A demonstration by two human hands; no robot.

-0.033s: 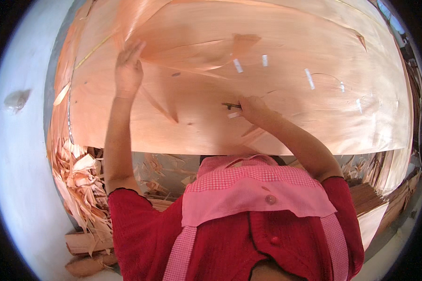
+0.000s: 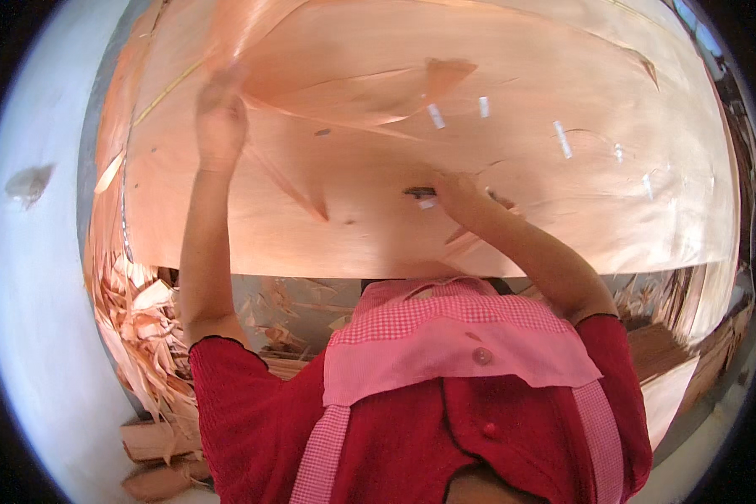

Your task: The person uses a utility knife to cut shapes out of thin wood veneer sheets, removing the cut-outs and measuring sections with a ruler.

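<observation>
A broad, thin wood veneer sheet (image 2: pixel 370 239) lies in front of me, with torn flaps and wrinkles on its surface. My left hand (image 2: pixel 221 126) is over its left part, beside a raised, peeling veneer strip (image 2: pixel 237 42). Motion smears its fingers, so whether they grip the strip cannot be made out. Near the sheet's middle, my right hand (image 2: pixel 455 195) is closed round a small dark tool (image 2: pixel 419 193), whose end sticks out to the left. Just below that tool is a short piece of white tape (image 2: pixel 427 203).
More white tape pieces (image 2: pixel 562 139) dot the sheet's right half. A loose veneer sliver (image 2: pixel 298 193) lies between my hands. Veneer scraps (image 2: pixel 147 323) heap up at the lower left beside a pale wall (image 2: pixel 38 277). Stacked wood (image 2: pixel 655 349) stands at the lower right.
My left hand has shifted slightly left and its fingers have become more blurred. The right hand, still holding the dark tool, appears a little farther right, as does the sheet.
</observation>
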